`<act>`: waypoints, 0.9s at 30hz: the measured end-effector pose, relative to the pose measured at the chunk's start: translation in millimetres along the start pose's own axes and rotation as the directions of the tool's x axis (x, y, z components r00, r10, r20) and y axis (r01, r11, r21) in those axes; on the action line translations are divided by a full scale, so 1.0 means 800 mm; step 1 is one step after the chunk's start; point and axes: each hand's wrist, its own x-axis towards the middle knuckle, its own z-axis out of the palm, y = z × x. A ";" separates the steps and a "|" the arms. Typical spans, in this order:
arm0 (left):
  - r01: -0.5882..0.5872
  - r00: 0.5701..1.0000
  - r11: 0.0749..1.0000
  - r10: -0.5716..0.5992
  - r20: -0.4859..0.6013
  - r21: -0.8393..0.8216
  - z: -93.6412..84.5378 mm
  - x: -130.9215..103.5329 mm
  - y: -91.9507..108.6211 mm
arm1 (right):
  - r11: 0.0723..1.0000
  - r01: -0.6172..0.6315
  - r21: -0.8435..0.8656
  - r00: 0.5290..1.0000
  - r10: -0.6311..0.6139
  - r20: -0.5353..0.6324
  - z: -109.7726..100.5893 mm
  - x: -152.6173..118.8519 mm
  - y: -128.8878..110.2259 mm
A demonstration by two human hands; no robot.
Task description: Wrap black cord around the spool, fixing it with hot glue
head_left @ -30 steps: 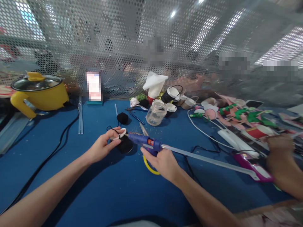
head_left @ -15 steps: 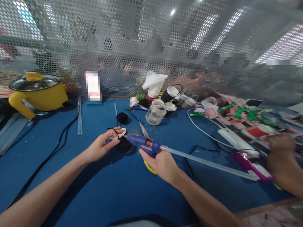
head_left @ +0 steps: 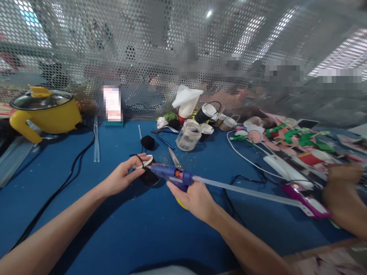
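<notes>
My left hand [head_left: 124, 175] pinches a small cup [head_left: 148, 162] with a white rim and dark sides, tilted over the blue table. My right hand [head_left: 197, 198] is wrapped round a blue glue gun [head_left: 172, 175], whose nozzle meets the cup's rim. A long clear glue stick [head_left: 246, 194] sticks out of the gun's back. Behind the cup lies a ball of black yarn [head_left: 147, 142], with a strand running to my left fingers. Scissors [head_left: 175, 158] lie partly hidden under the gun, near a clear jar [head_left: 188, 136].
A yellow pot [head_left: 54, 114] stands at the left, its black cord crossing the table. A lit phone [head_left: 112, 104] leans at the back. Paper cups [head_left: 187, 105] stand behind the jar. Craft pieces [head_left: 289, 137] and a purple power strip [head_left: 305, 200] lie right, beside another person's arm [head_left: 342, 194].
The glue gun in my right hand has shifted slightly left, bringing its nozzle further over the cup's rim. My left hand holds nearly the same position.
</notes>
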 end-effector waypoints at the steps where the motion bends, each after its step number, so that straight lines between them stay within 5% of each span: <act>1: -0.004 1.000 1.000 0.004 0.005 -0.011 -0.001 0.000 -0.001 | 0.999 -0.031 -0.015 1.000 0.031 -0.006 -0.001 0.001 0.001; 7: 0.012 0.999 0.999 -0.010 0.050 -0.036 -0.005 0.000 -0.002 | 0.980 -0.179 0.086 0.978 0.168 0.123 -0.009 0.008 0.009; 27: 0.020 0.997 0.999 -0.016 0.072 -0.045 -0.008 0.000 0.000 | 0.979 -0.149 0.141 0.984 0.134 0.114 -0.010 0.005 0.006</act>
